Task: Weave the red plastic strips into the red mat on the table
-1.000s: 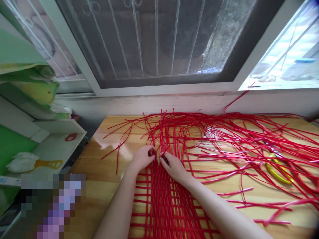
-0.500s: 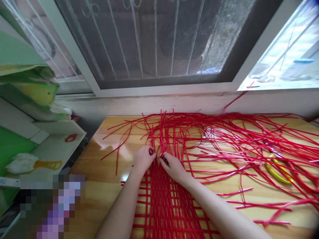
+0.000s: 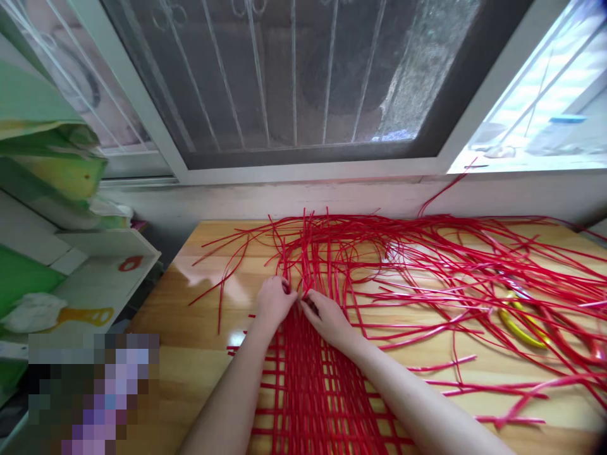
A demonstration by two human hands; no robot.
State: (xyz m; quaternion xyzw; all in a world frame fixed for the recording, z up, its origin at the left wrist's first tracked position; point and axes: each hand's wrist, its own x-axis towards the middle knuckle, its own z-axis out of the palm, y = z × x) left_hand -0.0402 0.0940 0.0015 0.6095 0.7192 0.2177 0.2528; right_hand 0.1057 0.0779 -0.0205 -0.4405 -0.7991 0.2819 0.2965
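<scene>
A lattice of woven red strips (image 3: 308, 392) lies on the wooden table between my forearms, dense in the middle and more open at the sides. My left hand (image 3: 275, 298) rests at its far end, fingers curled and pinching a red strip. Close beside it, my right hand (image 3: 327, 316) pinches a red strip between thumb and forefinger. The fingertips of both hands nearly meet over the weave. Long loose strip ends (image 3: 315, 253) run out beyond my hands towards the wall.
Tangled loose red strips (image 3: 441, 240) spread over the table's back and right. Among them lie yellow-handled pliers (image 3: 521, 325) and a red-handled tool (image 3: 573, 335). A barred window (image 3: 294, 82) stands behind the table (image 3: 180, 366). A pale shelf (image 3: 109, 272) with a yellow-handled brush is at left.
The hands stay at nearly the same place on the weave, and the small loop of strip between them has flattened. The whole view has shifted slightly.
</scene>
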